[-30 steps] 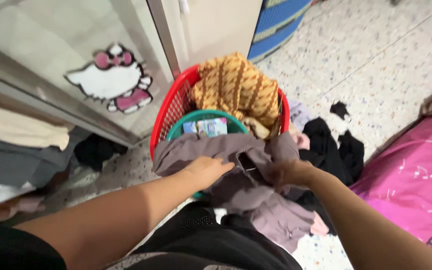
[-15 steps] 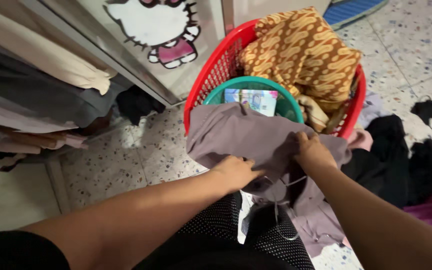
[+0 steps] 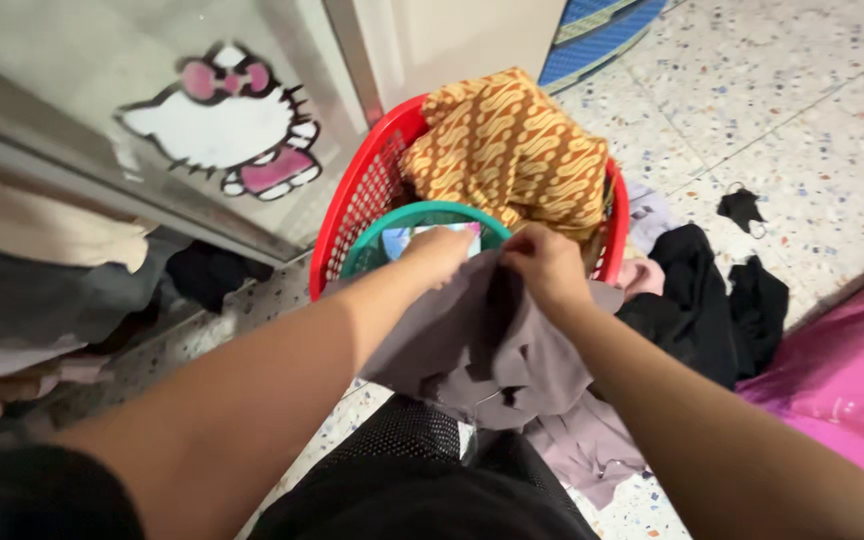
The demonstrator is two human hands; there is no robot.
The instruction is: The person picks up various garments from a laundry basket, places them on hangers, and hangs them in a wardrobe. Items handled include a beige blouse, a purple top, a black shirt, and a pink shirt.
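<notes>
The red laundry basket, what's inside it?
Inside the red laundry basket are an orange patterned cloth and a green tub holding something pale. Both hands lift a mauve garment that covers the tub's near side.

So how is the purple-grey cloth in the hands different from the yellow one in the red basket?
The grey-mauve garment is plain, while the yellow patterned cloth has wavy brown and gold marks. The grey-mauve garment is gripped at its top edge by the left hand and right hand and hangs down; the yellow patterned cloth lies heaped in the red basket, untouched. Both are soft and crumpled.
</notes>
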